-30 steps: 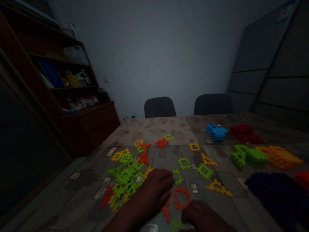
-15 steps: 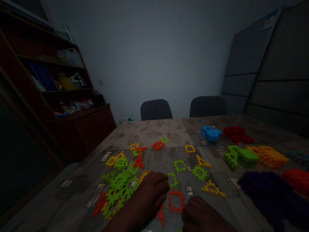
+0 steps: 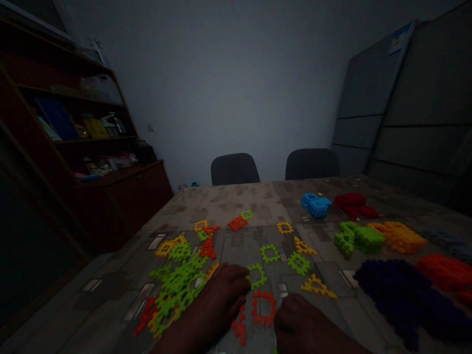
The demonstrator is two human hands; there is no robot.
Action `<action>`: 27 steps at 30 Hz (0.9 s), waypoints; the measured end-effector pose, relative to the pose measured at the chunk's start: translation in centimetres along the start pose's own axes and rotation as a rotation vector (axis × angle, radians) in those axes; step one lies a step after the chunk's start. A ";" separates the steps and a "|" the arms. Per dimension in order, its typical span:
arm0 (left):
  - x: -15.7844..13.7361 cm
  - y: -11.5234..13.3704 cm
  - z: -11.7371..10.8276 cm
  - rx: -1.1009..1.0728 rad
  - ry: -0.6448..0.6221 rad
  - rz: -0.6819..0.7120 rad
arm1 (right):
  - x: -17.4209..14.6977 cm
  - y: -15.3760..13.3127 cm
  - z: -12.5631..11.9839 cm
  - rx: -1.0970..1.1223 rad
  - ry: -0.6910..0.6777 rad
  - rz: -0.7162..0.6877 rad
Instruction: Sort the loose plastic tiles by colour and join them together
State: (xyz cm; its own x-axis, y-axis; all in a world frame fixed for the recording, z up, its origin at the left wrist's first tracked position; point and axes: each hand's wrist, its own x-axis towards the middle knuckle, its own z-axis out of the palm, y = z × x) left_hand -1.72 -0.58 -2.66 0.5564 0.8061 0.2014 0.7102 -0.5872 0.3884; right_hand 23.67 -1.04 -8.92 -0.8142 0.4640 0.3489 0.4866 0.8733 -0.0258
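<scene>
My left hand [image 3: 226, 292] rests low over the table with its fingers curled down, beside a green toothed ring piece [image 3: 258, 276] whose left side it partly covers. An orange-red toothed piece [image 3: 239, 328] pokes out below these fingers. To the right, my right hand [image 3: 300, 322] is closed, knuckles up; what its fingers hold, if anything, is hidden. Between both hands lies an orange-red square frame piece [image 3: 254, 309], close to the right hand's fingers. Left of my left hand is a heap of green toothed plastic pieces [image 3: 177, 280], with yellow and red ones among them.
Loose pieces lie ahead: a green square frame [image 3: 270, 253], a green panel [image 3: 299, 264] and a yellow triangle [image 3: 317, 286]. Colour-sorted piles stand right, including dark purple [image 3: 396, 285], orange [image 3: 398, 237] and blue [image 3: 316, 205]. Two chairs [image 3: 235, 168] stand beyond the table.
The whole view has shifted slightly, so table and pieces appear a little further left. Both hands keep nearly the same pose beside the same pieces.
</scene>
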 end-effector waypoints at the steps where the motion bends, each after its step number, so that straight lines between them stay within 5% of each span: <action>1: 0.0 0.0 0.0 -0.001 -0.002 -0.002 | 0.0 0.1 0.0 -0.017 0.014 -0.038; 7: 0.0 0.4 -0.6 -0.011 -0.008 -0.009 | 0.4 0.6 -2.8 0.029 0.072 -0.021; 14: 0.0 0.1 -0.4 -0.013 0.010 0.000 | 0.4 -0.1 -7.6 0.229 -0.139 0.243; 27: 0.3 -0.5 0.2 -0.038 0.062 0.055 | -0.1 -0.2 -6.2 0.301 -0.173 0.189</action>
State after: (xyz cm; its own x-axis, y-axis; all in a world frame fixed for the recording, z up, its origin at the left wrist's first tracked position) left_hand -1.87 -0.08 -2.95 0.5656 0.7761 0.2788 0.6614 -0.6289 0.4088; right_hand 25.61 -2.19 -3.12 -0.7729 0.6166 0.1498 0.5391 0.7626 -0.3575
